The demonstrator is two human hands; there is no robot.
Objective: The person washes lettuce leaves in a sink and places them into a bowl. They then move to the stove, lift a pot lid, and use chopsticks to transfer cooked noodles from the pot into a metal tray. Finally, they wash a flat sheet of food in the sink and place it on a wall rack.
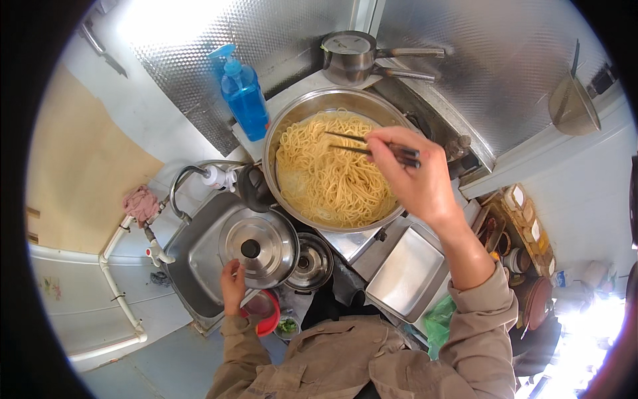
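A wide stainless steel pan (271,169) full of noodles (336,174) stands on the stove. My right hand (411,167) holds a pair of dark chopsticks (351,148) over the noodles; whether their tips touch them I cannot tell. Below and left of the pan, a steel lid (271,234) with a black knob lies over part of the sink. My left hand (233,282) is at the lower left edge of this lid, its fingers curled; whether it grips the rim does not show.
A bottle of blue liquid (245,102) and stacked saucepans (349,62) stand behind the pan. The metal sink (199,254) with its faucet (178,187) is at left. A rectangular steel tray (408,267) lies at right, near a green plastic bag (439,319) and a seasoning shelf (523,224).
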